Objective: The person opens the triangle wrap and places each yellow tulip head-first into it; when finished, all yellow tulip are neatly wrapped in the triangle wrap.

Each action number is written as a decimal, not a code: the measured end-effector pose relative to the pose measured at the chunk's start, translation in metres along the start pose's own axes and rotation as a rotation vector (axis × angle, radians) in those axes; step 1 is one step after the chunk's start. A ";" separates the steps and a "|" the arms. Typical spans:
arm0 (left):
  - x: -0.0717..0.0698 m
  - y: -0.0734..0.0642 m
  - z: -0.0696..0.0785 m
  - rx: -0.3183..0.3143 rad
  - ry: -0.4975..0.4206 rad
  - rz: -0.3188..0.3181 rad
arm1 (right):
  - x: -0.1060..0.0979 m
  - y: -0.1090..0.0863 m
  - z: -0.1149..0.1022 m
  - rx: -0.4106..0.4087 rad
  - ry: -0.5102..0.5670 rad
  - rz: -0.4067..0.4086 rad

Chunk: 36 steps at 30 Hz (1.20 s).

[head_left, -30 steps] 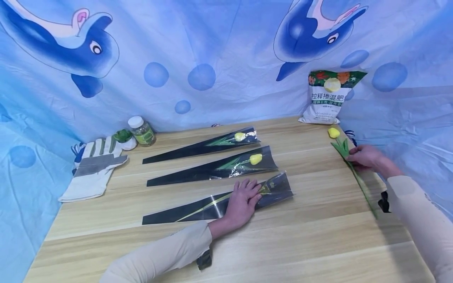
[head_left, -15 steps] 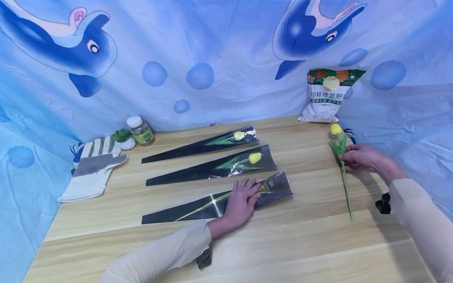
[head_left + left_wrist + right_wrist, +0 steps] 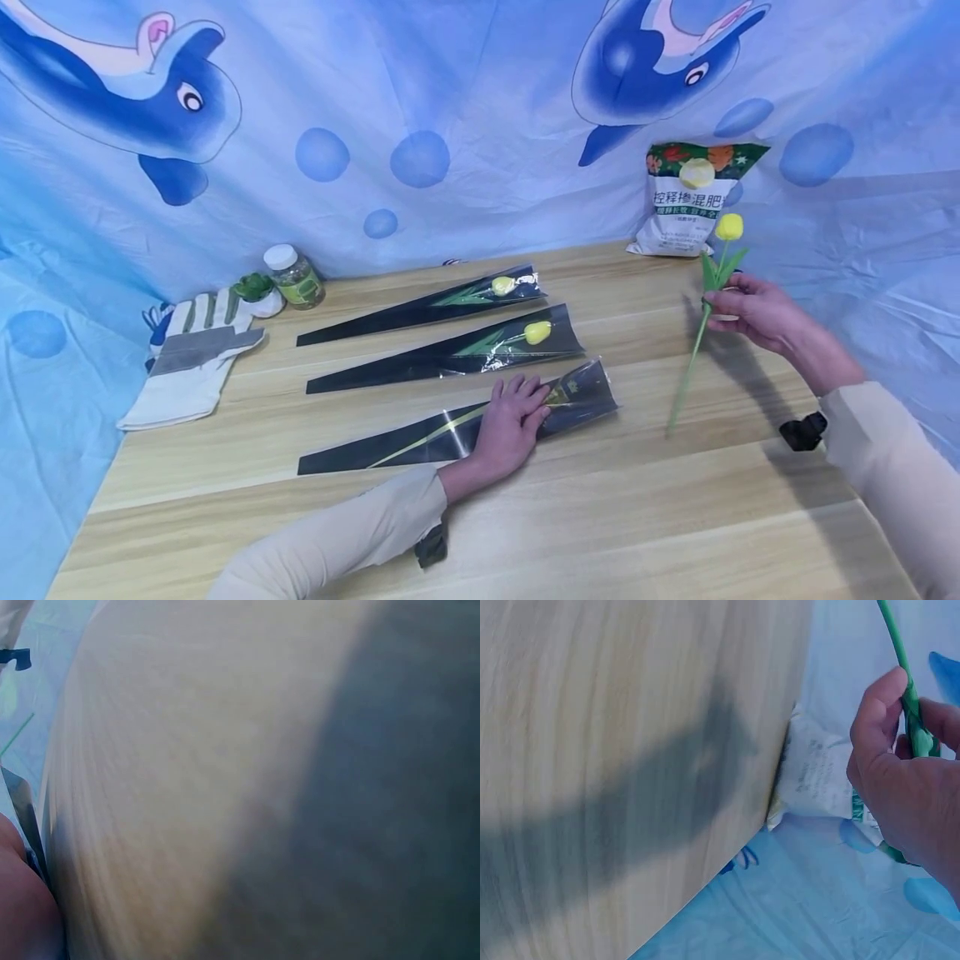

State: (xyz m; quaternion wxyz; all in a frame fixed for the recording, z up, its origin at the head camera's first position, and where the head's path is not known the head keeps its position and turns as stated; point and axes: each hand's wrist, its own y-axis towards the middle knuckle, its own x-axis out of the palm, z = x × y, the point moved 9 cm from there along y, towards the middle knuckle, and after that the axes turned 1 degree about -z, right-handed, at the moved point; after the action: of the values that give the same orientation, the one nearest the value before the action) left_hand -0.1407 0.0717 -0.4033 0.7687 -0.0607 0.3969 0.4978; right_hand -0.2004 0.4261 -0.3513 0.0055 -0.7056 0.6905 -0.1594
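Note:
My right hand (image 3: 761, 315) pinches the green stem of a yellow tulip (image 3: 729, 227) just under its leaves, above the right side of the table. Its bloom points up and the stem slants down to the left. The right wrist view shows thumb and fingers around the green stem (image 3: 897, 641). With fairly straight fingers, my left hand (image 3: 510, 427) rests on the nearest black-and-clear flower sleeve (image 3: 427, 446), covering its middle. A thin yellowish line runs along that sleeve. Behind it lie a second sleeve (image 3: 390, 375) and a third sleeve (image 3: 375, 323), each with a yellow tulip inside.
A white fertilizer bag (image 3: 682, 221) stands at the back right of the wooden table (image 3: 600, 517). At the back left are a lidded jar (image 3: 300, 283), a small potted succulent (image 3: 258, 293) and a grey-white glove (image 3: 191, 367). A blue dolphin-print curtain (image 3: 465, 83) hangs behind.
My right hand has lifted the tulip and brought it slightly left. The bloom rose and the stem's lower end swung left. My left hand stays on the nearest sleeve.

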 end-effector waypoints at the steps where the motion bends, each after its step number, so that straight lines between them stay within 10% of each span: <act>1: 0.000 0.000 0.000 0.001 -0.003 0.001 | 0.002 -0.001 -0.003 -0.016 0.027 0.004; 17: -0.001 0.001 0.000 -0.003 -0.008 -0.005 | 0.013 -0.028 -0.030 -0.258 0.345 0.119; 36: -0.001 0.000 -0.002 0.008 0.010 -0.007 | 0.030 -0.047 -0.019 -0.414 0.397 0.201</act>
State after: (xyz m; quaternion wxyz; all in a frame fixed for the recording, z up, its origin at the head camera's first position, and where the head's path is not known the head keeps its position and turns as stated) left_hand -0.1421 0.0702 -0.4038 0.7687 -0.0618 0.4026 0.4932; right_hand -0.1594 0.4034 -0.3160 -0.2579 -0.5750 0.7621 -0.1488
